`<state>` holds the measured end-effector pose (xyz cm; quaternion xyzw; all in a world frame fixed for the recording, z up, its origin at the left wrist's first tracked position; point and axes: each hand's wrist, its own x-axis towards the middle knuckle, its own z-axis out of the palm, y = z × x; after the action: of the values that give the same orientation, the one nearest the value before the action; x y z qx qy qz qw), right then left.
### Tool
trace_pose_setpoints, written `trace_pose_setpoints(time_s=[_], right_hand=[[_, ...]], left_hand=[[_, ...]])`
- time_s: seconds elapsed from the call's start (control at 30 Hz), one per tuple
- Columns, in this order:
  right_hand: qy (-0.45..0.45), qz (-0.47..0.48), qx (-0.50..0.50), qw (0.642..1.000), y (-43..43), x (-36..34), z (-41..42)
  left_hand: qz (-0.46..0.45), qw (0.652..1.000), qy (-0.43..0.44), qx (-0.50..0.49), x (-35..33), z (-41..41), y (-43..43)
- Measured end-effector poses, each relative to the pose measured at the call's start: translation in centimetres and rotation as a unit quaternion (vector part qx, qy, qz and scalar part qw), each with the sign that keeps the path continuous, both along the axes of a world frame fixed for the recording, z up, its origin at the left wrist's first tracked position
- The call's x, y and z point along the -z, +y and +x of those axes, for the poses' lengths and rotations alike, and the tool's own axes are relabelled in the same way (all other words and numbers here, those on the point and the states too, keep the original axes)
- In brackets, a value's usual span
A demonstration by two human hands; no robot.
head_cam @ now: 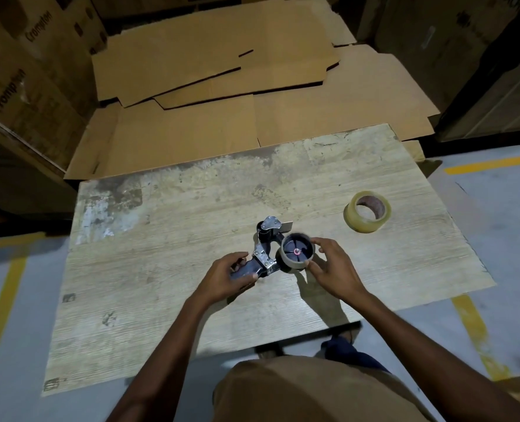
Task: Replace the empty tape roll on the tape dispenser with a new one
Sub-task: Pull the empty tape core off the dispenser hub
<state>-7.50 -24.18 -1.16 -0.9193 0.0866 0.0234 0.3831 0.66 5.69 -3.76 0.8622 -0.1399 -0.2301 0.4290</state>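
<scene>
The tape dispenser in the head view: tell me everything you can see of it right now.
The tape dispenser is a dark hand-held gun type with shiny metal plates and a flat blade guard at its far end. It is held just above the worn wooden table, near its middle. The left hand grips its handle; the right hand has fingertips around the empty tape roll, a brownish core sitting on the dark spoked hub, which has a red centre.

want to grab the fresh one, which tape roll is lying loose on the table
The clear tape roll at the table's right, untouched. The other, a bare core, sits on the dispenser.
</scene>
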Motion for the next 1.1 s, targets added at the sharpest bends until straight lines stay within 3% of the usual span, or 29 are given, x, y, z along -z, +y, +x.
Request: trace_pose_setpoints(time_s=[0.17, 0.33, 0.67, 0.87, 0.97, 1.1], right_hand=[[-0.015, -0.020, -0.044, 0.999, 0.1, -0.1, 1.2], [0.034, -0.013, -0.046, 0.998, 1.0, 0.0, 2.7], [0.049, 0.021, 0.003, 0.999, 1.0, 0.8, 3.5], [0.036, 0.051, 0.026, 0.998, 0.3, 1.1, 2.6], [0.034, 0.062, 0.030, 0.997, 0.0, 1.2, 2.4], [0.034, 0.083, 0.030, 0.996, -0.5, 1.2, 2.3]], left_hand=[[-0.006, 0.995, 0.078, -0.057, -0.9, 0.6, -0.6], [0.058, 0.979, 0.179, -0.076, -1.3, 1.3, -2.4], [0.002, 0.986, 0.135, -0.097, -2.8, 1.4, -4.2], [-0.025, 0.972, 0.207, -0.110, -3.2, 2.2, -4.3], [-0.099, 0.960, 0.251, -0.073, -3.0, 2.0, -3.9], [-0.067, 0.978, 0.186, -0.066, -3.5, 2.2, -4.2]])
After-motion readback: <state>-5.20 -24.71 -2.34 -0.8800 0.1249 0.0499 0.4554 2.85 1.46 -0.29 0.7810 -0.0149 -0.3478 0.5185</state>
